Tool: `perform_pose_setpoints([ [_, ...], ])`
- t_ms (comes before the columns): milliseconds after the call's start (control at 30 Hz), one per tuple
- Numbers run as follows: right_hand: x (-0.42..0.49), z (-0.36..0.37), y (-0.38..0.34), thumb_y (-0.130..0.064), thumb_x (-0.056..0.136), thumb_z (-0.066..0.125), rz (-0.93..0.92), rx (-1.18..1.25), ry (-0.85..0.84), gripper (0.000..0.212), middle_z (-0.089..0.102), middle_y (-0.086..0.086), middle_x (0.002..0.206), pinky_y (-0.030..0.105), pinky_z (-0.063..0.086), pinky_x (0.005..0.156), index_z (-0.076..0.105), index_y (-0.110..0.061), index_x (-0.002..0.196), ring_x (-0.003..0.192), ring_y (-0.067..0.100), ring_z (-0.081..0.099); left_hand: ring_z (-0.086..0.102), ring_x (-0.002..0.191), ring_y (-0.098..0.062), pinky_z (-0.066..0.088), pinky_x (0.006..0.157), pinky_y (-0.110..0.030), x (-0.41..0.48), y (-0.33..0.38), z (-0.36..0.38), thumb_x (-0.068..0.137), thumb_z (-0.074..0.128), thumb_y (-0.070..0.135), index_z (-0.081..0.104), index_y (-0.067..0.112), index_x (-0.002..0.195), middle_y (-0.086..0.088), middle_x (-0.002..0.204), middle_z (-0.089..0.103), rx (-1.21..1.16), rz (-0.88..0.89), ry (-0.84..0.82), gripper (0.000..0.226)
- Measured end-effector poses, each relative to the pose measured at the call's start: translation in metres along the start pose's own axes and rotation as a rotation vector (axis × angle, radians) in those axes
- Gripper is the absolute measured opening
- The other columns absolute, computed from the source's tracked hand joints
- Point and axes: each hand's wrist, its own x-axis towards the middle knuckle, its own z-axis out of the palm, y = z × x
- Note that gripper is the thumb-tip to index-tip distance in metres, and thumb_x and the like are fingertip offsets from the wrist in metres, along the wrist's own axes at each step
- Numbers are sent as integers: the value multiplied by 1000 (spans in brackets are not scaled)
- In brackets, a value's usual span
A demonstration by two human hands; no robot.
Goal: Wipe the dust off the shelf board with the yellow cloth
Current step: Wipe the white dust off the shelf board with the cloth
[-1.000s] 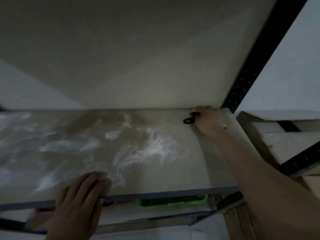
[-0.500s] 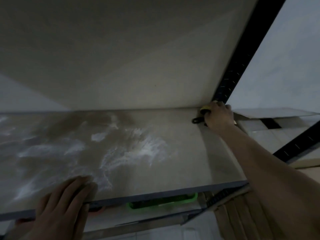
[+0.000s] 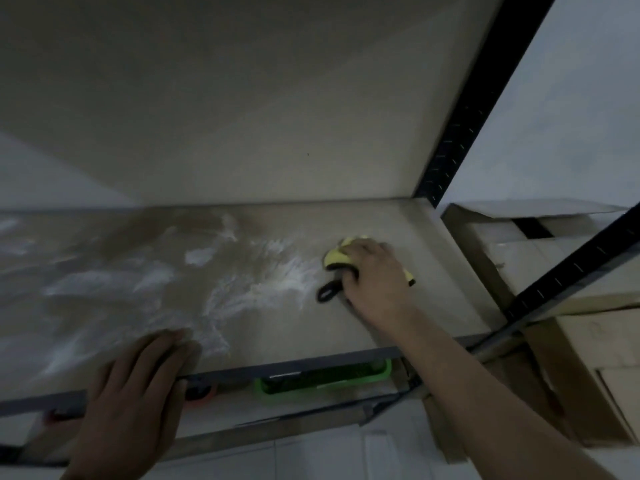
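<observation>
Pretty dim in here, so bear with me. The left hand [image 3: 135,400] lies flat over the front edge of the board [image 3: 433,271], fingers straight and relaxed, holding nothing. From its fingertips across to the right hand [image 3: 374,275] the board is smeared with white dust [image 3: 277,282] in streaky patches, and the thickest bit fans out just left of the right hand. That hand has its fingers curled over the yellow cloth [image 3: 337,256] and holds it bunched down on the board, toward the right end, roughly midway front to back. Right of that hand the board looks bare and tan. Above both hands is the plain pale underside of the upper board [image 3: 225,98]. Up and right of the right hand a slotted black post [image 3: 460,126] rises from the board's back corner, with a pale wall [image 3: 571,116] past it.

Hard to see: most of the cloth is under the palm. Only a yellow lump shows past the fingers, plus a corner on the pinky side. A black loop [image 3: 327,292] lies on the board just left of the thumb; can't tell if it's attached to the cloth. The board's left end and the left wrist run out of frame.

Containers: below the board, between the two hands, sits a green basket [image 3: 325,379], half hidden by the front edge. Whatever's in it is too dark to make out. Right of the right forearm are stacked cardboard boxes [image 3: 588,334], insides not visible.
</observation>
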Motion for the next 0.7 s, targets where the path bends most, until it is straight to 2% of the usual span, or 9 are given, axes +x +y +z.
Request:
perform_pose_setpoints([
  [67, -19, -16, -4, -19, 88, 53, -48, 145, -8, 37, 59, 2, 131, 31, 41, 103, 62, -19, 124, 116, 24, 52, 54, 127, -37, 42, 90, -52, -2, -1, 1, 96, 42, 29, 68, 10, 127, -13, 139, 62, 8, 31, 19, 44],
  [133, -26, -36, 20, -14, 87, 56, 46, 211, 54, 38, 58, 1, 130, 28, 41, 102, 61, -22, 124, 116, 22, 55, 52, 128, -37, 41, 90, -50, -6, 0, 1, 96, 43, 30, 68, 9, 126, -13, 139, 61, 2, 34, -25, 45],
  [200, -31, -54, 54, -22, 87, 55, 201, 37, 141, 36, 57, 5, 129, 36, 46, 94, 59, -24, 123, 112, 30, 56, 52, 129, -38, 40, 92, -50, -6, 1, 1, 98, 42, 30, 67, 10, 127, -12, 140, 60, -24, 23, -32, 43],
  [267, -41, -58, 72, -39, 90, 47, 401, -216, 55, 38, 52, 9, 133, 42, 47, 87, 57, -24, 123, 110, 39, 52, 52, 130, -38, 40, 95, -51, -9, 0, 3, 100, 41, 30, 65, 11, 128, -11, 142, 58, -43, 26, -55, 42],
  [333, -51, -47, 62, -43, 94, 37, 493, -284, -33, 46, 47, 16, 135, 45, 43, 91, 54, -15, 126, 114, 41, 47, 51, 131, -37, 39, 98, -50, -12, -1, 6, 100, 42, 29, 65, 10, 129, -11, 142, 57, -45, 35, -49, 41],
  [467, -40, -13, -3, -36, 90, 23, 330, -294, 23, 47, 57, 15, 120, 43, 41, 92, 55, -16, 118, 106, 37, 51, 51, 131, -35, 40, 99, -49, -11, -3, 5, 101, 42, 29, 64, 11, 130, -9, 142, 57, -60, 46, -37, 41],
  [533, -23, 3, -54, -29, 94, 28, 168, -268, -39, 39, 59, 8, 125, 43, 37, 101, 57, -21, 119, 118, 30, 49, 51, 132, -33, 39, 100, -46, -9, -4, 2, 102, 42, 29, 61, 12, 132, -8, 143, 56, -90, 54, -53, 40],
  [633, -9, 19, -132, -20, 94, 43, 47, 43, -125, 36, 61, 1, 128, 35, 36, 105, 56, -25, 128, 125, 21, 48, 50, 134, -28, 34, 110, -38, -10, -11, -7, 102, 43, 32, 57, 11, 139, -7, 145, 55, -135, 95, -57, 44],
  [700, -1, 15, -142, -17, 91, 53, 79, 273, -142, 36, 66, 0, 112, 29, 47, 88, 58, -28, 125, 104, 20, 60, 49, 132, -26, 31, 112, -34, -14, -26, -16, 101, 45, 35, 53, 11, 141, -9, 142, 56, -160, 88, -29, 47],
])
